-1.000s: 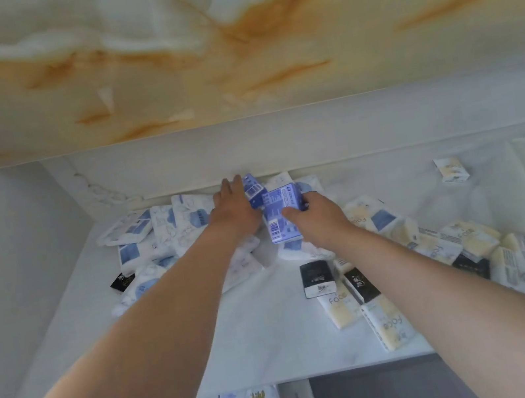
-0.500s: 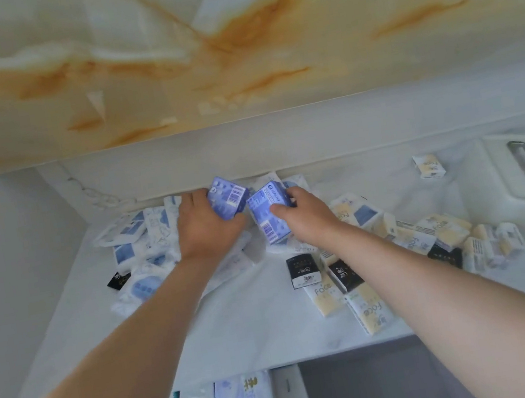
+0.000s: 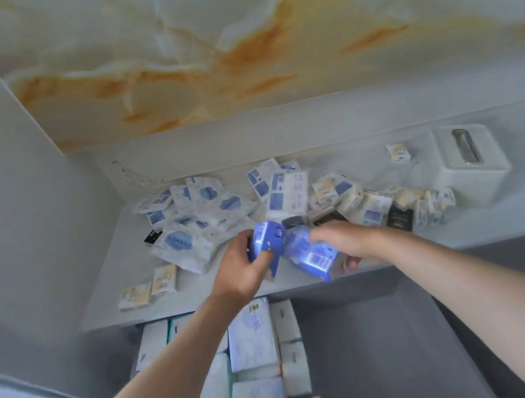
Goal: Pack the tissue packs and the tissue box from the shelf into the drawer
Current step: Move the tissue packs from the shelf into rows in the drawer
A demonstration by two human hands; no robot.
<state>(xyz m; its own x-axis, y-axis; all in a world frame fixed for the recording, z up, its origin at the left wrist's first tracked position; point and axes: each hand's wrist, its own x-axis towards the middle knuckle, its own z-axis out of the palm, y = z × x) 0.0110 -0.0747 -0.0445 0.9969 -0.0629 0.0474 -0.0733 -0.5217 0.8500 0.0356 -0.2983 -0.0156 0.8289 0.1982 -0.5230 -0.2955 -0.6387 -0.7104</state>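
The open grey drawer (image 3: 384,352) held white tissue packs (image 3: 251,336). Above it, the left hand (image 3: 242,271) gripped one blue plastic tissue pack (image 3: 266,240), the right hand (image 3: 348,243) a second blue pack (image 3: 309,257); each wanted laying flat in a gap. Beyond, loose packs (image 3: 188,218) and the white tissue box (image 3: 471,167) littered the pale shelf (image 3: 121,278)

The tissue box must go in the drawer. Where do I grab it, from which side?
Likely from above: clamp the tissue box across its left and right walls, near the top. It stands upright, slot up, and small packs crowd its lower left side.
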